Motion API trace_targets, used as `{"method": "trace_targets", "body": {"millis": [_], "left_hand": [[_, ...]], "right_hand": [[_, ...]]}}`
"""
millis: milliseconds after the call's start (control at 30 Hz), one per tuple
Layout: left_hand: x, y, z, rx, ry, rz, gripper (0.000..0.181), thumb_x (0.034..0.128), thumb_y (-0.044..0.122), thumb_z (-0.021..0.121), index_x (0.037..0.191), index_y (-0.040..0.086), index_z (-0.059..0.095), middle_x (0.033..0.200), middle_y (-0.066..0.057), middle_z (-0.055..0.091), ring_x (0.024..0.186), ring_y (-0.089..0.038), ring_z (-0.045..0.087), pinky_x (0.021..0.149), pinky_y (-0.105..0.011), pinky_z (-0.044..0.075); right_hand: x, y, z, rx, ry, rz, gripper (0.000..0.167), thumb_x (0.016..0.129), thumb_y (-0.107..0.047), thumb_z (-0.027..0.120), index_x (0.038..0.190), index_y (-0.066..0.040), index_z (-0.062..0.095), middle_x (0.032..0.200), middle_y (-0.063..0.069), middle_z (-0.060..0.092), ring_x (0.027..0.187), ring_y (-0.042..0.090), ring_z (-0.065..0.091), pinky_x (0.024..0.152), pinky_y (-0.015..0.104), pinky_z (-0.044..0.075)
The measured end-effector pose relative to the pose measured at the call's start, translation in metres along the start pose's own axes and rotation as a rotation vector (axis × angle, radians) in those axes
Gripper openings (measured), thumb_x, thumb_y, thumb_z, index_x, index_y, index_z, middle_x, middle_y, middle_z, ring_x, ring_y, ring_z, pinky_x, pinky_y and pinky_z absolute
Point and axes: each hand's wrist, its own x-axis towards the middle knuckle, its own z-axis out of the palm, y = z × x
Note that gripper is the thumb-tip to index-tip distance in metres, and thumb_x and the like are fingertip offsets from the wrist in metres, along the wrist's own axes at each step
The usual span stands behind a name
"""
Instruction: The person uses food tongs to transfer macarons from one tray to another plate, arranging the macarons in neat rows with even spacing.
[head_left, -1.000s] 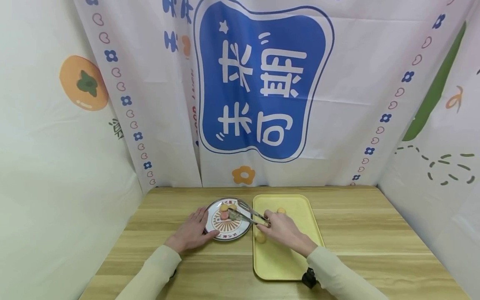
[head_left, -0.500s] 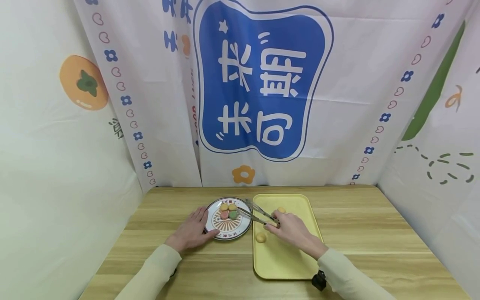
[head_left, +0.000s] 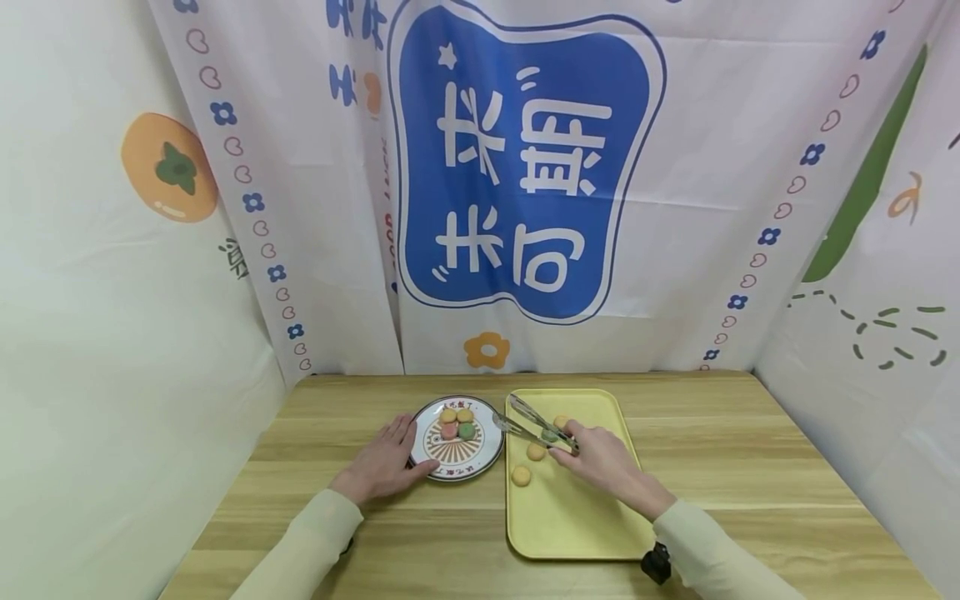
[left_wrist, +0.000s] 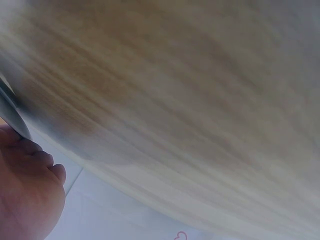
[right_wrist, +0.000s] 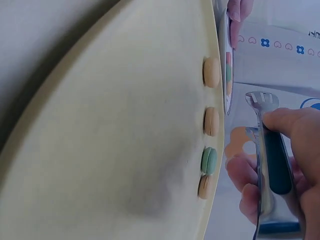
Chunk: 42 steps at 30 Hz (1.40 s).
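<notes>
My right hand [head_left: 607, 471] grips metal tongs [right_wrist: 277, 165] with dark green grips over the yellow tray [head_left: 570, 521]. The tongs' arms are spread apart, with nothing held at their tips. On the tray lie three yellow macarons, one near the left rim [head_left: 521, 476], and a green macaron [right_wrist: 209, 161] beneath the tongs. My left hand [head_left: 384, 465] rests at the left rim of a round white plate [head_left: 486, 457], its fingers extended. Two yellow macarons [head_left: 447, 415], a pink macaron [head_left: 448, 431] and a green macaron [head_left: 466, 431] sit grouped on the plate.
Plate and tray stand side by side on a wooden table [head_left: 712, 467], a narrow gap between them. A printed white cloth [head_left: 675, 275] hangs behind the table's far edge. Further white cloths rise at both sides.
The tongs have opened and left the green macaron on the plate. My right hand has drawn back rightward with them over the tray. The left hand stays still.
</notes>
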Motion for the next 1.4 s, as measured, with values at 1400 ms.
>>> {"method": "trace_targets", "body": {"millis": [1400], "left_hand": [[0.0, -0.001, 0.001, 0.005, -0.013, -0.014, 0.1, 0.0929, 0.073, 0.036, 0.15, -0.008, 0.028, 0.159, -0.027, 0.024, 0.149, -0.04, 0.023, 0.123, -0.05, 0.023]], "right_hand": [[-0.019, 0.054, -0.014, -0.001, -0.024, 0.14, 0.028, 0.089, -0.032, 0.072, 0.094, -0.006, 0.062, 0.058, -0.004, 0.05, 0.047, 0.008, 0.041, 0.04, 0.02, 0.031]]}}
